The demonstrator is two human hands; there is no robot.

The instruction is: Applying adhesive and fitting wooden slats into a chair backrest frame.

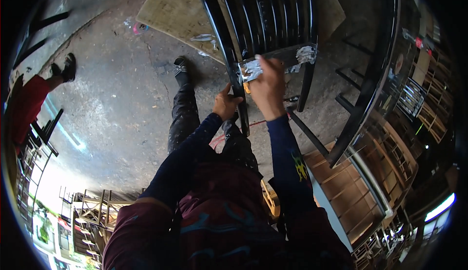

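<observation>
A black slatted wooden frame, like a chair or bench back, stands in front of me. Along its crossrail are two whitish-silver patches; one patch lies right beside my right hand. That hand is closed against the rail, thumb up, and whatever its fingers hold is hidden. A bit of orange shows just under it. My left hand grips the lower end of the frame's left black post, its thumb across the wood.
Beneath the frame lies a flat wooden board with whitish scraps on it. A long black curved piece stands at right, near a brown wooden panel. At left, a person in red is close to black furniture legs. A pink roll is on the floor.
</observation>
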